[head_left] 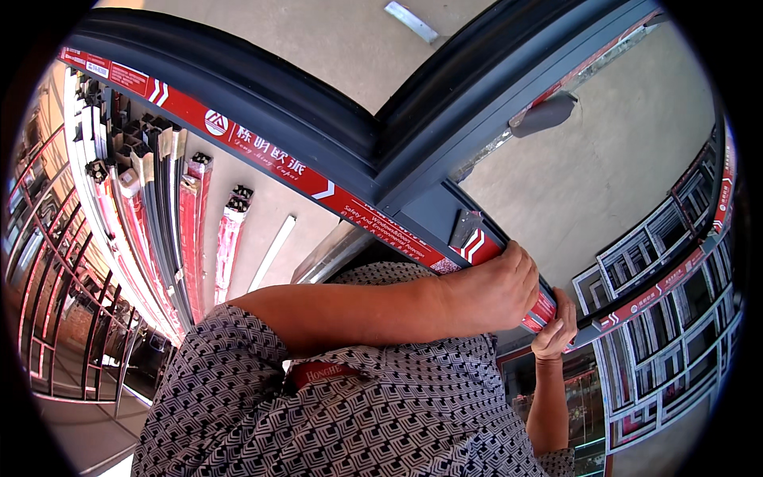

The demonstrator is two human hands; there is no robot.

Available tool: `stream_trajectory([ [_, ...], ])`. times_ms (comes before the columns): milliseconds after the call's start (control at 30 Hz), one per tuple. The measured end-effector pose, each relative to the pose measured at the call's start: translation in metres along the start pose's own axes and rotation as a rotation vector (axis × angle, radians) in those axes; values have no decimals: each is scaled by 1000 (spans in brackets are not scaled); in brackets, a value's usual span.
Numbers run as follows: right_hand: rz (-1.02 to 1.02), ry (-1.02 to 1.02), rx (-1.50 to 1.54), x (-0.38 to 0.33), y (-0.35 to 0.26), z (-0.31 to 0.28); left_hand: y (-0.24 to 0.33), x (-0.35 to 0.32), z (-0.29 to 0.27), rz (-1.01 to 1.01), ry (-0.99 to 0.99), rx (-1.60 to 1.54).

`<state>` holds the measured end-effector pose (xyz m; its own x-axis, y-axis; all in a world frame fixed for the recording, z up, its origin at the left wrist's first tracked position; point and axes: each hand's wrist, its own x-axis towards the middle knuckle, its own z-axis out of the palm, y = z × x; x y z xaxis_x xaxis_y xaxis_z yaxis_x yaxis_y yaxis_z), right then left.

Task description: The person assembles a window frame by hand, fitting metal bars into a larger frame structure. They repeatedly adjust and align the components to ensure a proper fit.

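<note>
A bare concrete floor (612,167) fills the upper and right-hand background, with a small pale metal strip (411,21) lying on it near the top edge. Across the middle of the frame runs a dark grey window frame (262,103), its long bar slanting from the upper left down to the lower right and meeting a second bar that climbs toward the upper right. A red protective tape (262,151) with white markings covers the face of the long bar. A grey handle (544,115) sits on the upper-right bar.

The left hand (497,286) reaches across the person's chest and closes over the long bar at centre right, fingers wrapped over the taped edge. The right hand (556,326) comes up from below, just beside and slightly lower, fingers curled onto the same bar from underneath. The two hands are nearly touching, both clamped on the frame.

The left forearm and the patterned shirt (342,413) block the lower middle of the view and hide what lies under the frame there. At the left, bundles of aluminium profiles (159,222) lie in rows, some wrapped in red, beside a dark red railing (56,262). At the lower right, finished window frames (675,318) stand stacked.
</note>
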<state>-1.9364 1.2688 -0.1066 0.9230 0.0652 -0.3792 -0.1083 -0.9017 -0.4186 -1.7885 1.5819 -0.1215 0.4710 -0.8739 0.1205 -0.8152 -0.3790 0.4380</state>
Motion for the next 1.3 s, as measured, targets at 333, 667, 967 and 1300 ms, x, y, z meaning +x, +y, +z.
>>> stream_trajectory([
  [333, 9, -51, -2, -2, 5, -1, 8, 0, 0, -29, 8, -36],
  [667, 15, -86, 22, -6, 10, -5, 14, 1, -2, -47, 7, -22],
  [967, 8, -111, -47, -10, 18, -4, 13, 2, -5, -65, 15, -27],
  [1300, 30, -101, -3, -12, 17, -6, 17, 4, -5, -68, -5, -21],
])
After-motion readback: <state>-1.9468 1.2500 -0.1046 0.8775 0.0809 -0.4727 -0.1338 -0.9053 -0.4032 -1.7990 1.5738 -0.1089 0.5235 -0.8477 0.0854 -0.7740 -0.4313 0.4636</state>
